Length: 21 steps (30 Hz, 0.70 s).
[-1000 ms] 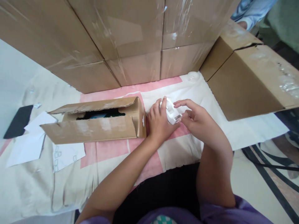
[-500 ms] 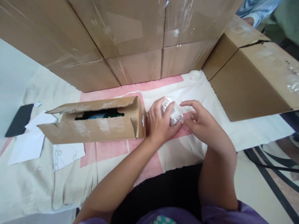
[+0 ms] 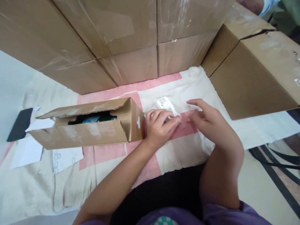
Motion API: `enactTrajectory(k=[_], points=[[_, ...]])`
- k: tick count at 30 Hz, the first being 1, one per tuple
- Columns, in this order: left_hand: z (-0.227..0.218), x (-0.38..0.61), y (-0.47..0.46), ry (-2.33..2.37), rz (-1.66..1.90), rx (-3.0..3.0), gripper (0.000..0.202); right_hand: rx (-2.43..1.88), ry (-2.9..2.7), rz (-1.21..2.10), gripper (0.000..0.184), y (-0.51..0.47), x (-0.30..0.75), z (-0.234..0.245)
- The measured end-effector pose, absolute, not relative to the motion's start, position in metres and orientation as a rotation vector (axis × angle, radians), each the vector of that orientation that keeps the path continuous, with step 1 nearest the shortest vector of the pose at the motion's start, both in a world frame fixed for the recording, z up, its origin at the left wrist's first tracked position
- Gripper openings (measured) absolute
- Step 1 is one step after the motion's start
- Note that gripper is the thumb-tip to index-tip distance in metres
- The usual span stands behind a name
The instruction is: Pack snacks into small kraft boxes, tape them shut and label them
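Observation:
My left hand (image 3: 159, 126) is closed round a small white plastic item (image 3: 165, 104) on the pink and white cloth (image 3: 187, 150), just right of a long open cardboard box (image 3: 89, 126). My right hand (image 3: 206, 120) lies beside it with fingers curled and slightly apart, its fingertips close to the white item; whether they touch it is unclear. The open box lies on its side and shows dark green and blue contents (image 3: 93, 118) inside.
Tall taped cardboard boxes (image 3: 117, 40) form a wall at the back. Another big cardboard box (image 3: 253, 68) stands at the right. White papers (image 3: 28, 150) and a black flat object (image 3: 20, 124) lie at the left. Black cables (image 3: 276, 159) run over the floor at the right.
My left hand has lowered the white item toward the cloth and closed over it. My right hand has drawn slightly off the item. The view has shifted a little to the right.

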<state>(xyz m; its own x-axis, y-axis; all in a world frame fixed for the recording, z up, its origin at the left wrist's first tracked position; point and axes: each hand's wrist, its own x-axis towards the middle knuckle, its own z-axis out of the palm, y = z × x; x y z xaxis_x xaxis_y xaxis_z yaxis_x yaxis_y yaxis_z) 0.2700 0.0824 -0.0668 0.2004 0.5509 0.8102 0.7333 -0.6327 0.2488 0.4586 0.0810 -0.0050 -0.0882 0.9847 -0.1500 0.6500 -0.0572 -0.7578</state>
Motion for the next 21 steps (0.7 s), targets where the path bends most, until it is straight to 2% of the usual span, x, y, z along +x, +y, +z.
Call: enactTrajectory(k=[5,10,21], points=[[-0.066,0.269,0.080,-1.214,-1.396,-2.325,0.008,-1.554,-1.994,1.160,0.019,0.087,0.458,-0.014],[-0.068,0.270,0.079,-1.213,-1.418,-2.324,0.011,-1.552,-1.979,1.110,0.026,0.091,0.449,-0.011],[-0.070,0.272,0.075,-1.186,-1.361,-2.378,0.013,-1.555,-2.014,1.015,0.022,0.090,0.445,-0.010]])
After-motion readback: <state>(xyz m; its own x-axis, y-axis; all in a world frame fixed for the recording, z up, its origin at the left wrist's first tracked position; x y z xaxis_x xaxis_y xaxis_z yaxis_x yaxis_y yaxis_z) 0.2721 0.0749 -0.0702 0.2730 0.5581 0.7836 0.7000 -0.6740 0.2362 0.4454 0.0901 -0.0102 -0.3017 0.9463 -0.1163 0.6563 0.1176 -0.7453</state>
